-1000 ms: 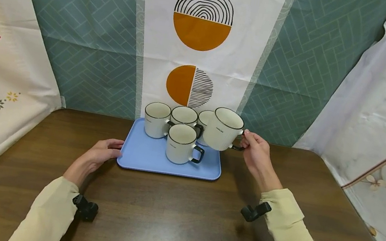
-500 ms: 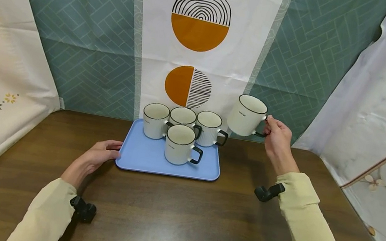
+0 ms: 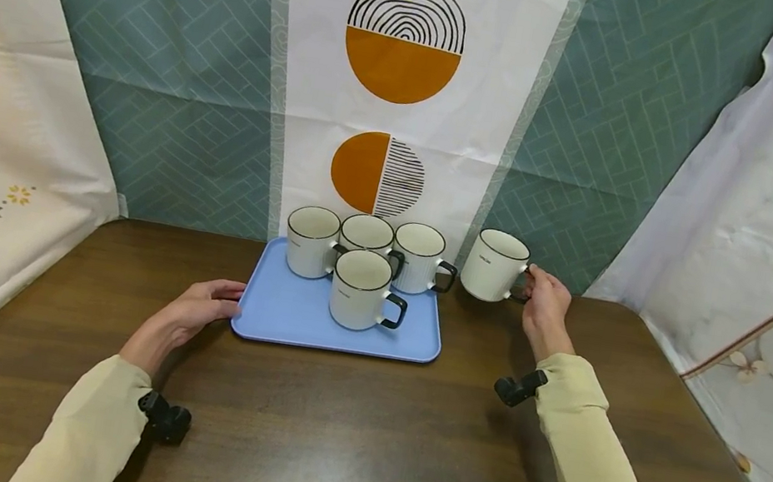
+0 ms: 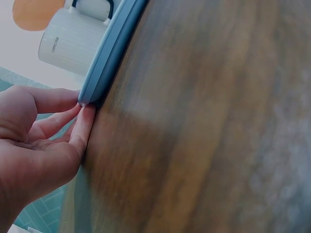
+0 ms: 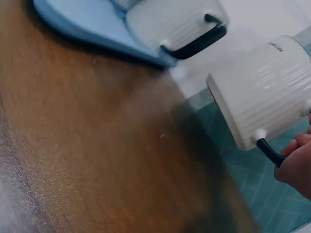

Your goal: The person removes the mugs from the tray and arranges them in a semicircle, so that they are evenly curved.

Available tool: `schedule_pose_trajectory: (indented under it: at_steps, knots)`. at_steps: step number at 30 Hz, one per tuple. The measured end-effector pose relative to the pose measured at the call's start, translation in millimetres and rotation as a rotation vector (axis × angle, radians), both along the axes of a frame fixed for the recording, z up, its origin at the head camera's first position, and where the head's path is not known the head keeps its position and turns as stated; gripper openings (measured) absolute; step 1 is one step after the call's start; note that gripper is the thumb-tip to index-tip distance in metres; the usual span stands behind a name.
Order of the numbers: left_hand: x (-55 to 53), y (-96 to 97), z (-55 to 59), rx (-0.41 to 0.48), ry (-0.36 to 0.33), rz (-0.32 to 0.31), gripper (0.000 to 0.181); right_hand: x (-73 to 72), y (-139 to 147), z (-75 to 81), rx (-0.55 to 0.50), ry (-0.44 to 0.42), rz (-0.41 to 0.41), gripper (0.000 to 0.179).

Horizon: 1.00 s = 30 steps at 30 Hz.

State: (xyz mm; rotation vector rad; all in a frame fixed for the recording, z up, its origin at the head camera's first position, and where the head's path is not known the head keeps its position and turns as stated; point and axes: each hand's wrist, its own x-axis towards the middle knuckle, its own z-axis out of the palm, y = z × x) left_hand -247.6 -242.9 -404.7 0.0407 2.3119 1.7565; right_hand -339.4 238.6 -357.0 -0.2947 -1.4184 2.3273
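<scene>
A white mug [image 3: 494, 267] with a dark rim and black handle hangs just above the table, right of the tray. My right hand [image 3: 547, 303] grips it by the handle. In the right wrist view the mug's ribbed side [image 5: 265, 92] shows, with a gap between its base and the wood. A blue tray [image 3: 283, 321] lies flat on the table and bears several similar mugs: three in a back row and a front mug [image 3: 359, 291]. At the tray's left edge my left hand [image 3: 199, 308] pinches the rim [image 4: 99, 73] between thumb and fingers.
The brown wooden table [image 3: 340, 436] stretches in front of the tray and to both sides. A green patterned cloth [image 3: 196, 152] hangs behind, with a white printed panel [image 3: 316, 112] at its middle. Pale cloths flank the table.
My right hand has carried the mug away from the tray's back right mug, up and to the right, then lowered it towards the table. The left hand stays at the tray's edge.
</scene>
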Motion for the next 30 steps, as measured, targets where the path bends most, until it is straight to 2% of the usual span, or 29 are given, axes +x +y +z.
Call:
schedule_pose_trajectory:
  at_steps: [7,15,19,25,27,30]
  knots:
    - [0.0,2.1,-0.5,-0.002,0.011,-0.001,0.054,-7.5,1.0,-17.9,0.018,-0.03,0.002,0.035]
    - [-1.1,1.8,0.4,0.005,0.0,0.002,0.054,-13.2,1.2,-26.2,0.045,0.008,0.001,0.04]
    - [-0.2,0.0,0.9,0.002,0.002,0.002,0.055,-13.2,3.3,-29.7,0.088,-0.005,0.034,0.04]
    - [-0.9,-0.4,1.6,0.006,0.0,0.0,0.055,-9.3,11.7,-29.6,0.194,-0.068,0.142,0.034]
    - [-0.8,-0.2,1.3,0.005,-0.005,0.0,0.055,-7.9,14.3,-27.4,0.204,-0.098,0.136,0.033]
    - [-0.6,-0.2,0.4,0.005,-0.009,-0.002,0.055,-6.6,18.5,-20.6,0.136,-0.116,0.082,0.036]
